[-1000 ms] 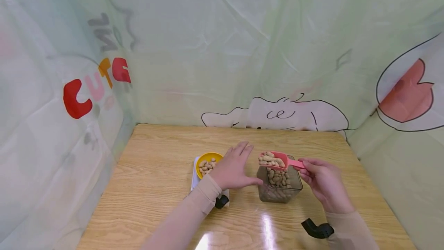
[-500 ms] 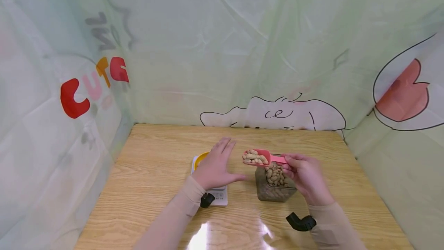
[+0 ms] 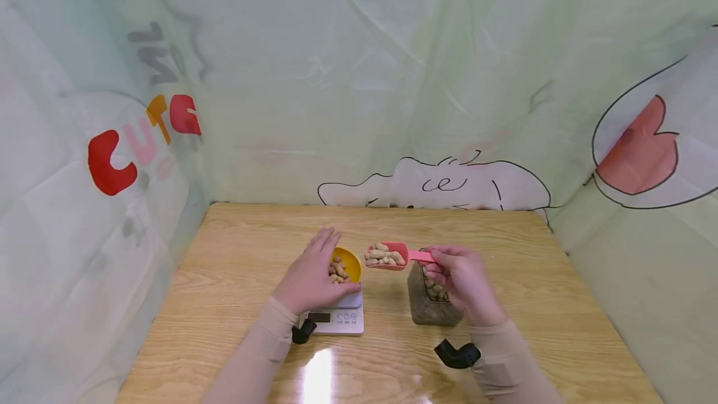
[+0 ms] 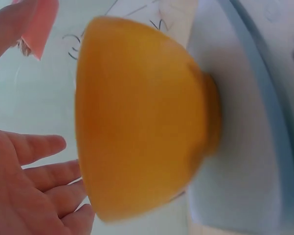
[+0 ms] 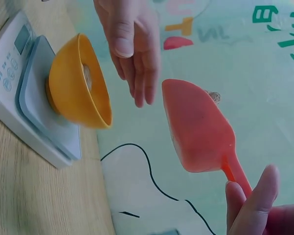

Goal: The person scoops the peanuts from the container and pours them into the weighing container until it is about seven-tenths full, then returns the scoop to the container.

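A pink scoop (image 3: 400, 249) heaped with peanuts (image 3: 384, 257) is in my right hand (image 3: 465, 280), whose thumb and fingers pinch its handle. The scoop is held level in the air between a yellow bowl (image 3: 353, 263) and a grey see-through container (image 3: 424, 307). More peanuts lie inside the bowl, which stands on a white kitchen scale (image 3: 349, 324). My left hand (image 3: 310, 277) hovers at the bowl's left side, fingers extended and thumb apart, partly covering the bowl in the head view. In the right wrist view that hand appears above the bowl's rim, holding nothing.
Peanuts also fill the grey container, partly hidden under my right hand. A wooden table (image 3: 252, 235) carries everything, with a printed curtain (image 3: 269, 111) behind it and at both sides. Black wrist mounts (image 3: 457, 354) stick out from both sleeves.
My right hand has carried the loaded scoop leftward from above the container toward the bowl. My left hand has shifted left, uncovering more of the bowl and the scale's display.
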{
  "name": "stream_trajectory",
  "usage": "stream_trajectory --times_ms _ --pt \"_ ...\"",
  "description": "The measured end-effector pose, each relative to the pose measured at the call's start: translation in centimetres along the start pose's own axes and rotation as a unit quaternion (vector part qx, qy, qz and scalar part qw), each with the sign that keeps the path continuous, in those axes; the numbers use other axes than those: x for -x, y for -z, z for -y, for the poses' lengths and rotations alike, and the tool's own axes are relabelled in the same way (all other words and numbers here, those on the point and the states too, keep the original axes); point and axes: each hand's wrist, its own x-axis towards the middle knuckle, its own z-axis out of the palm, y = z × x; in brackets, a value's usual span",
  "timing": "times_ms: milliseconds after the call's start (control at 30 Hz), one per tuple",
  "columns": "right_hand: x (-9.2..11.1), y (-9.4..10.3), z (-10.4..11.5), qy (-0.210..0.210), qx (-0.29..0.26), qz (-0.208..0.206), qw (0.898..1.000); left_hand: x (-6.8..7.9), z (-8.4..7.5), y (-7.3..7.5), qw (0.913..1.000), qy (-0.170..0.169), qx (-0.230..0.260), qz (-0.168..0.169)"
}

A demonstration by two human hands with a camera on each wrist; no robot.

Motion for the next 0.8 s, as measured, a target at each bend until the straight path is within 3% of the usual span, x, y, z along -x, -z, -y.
stream_trajectory --times_ms 333,533,800 --pt "-0.1 -2.2 -0.5 0.023 0.039 -0.007 0.999 1.7 2.7 0.1 0.9963 0.07 0.041 0.028" --pt "0.0 -3.5 -0.7 0.032 0.063 -0.022 0.997 2.1 3.8 -0.3 0.9954 0.074 0.05 0.036" --pt "-0.1 -4.9 -0.8 0.053 0.087 -0.028 0.994 2.3 4.1 -0.7 0.9934 0.089 0.058 0.042"
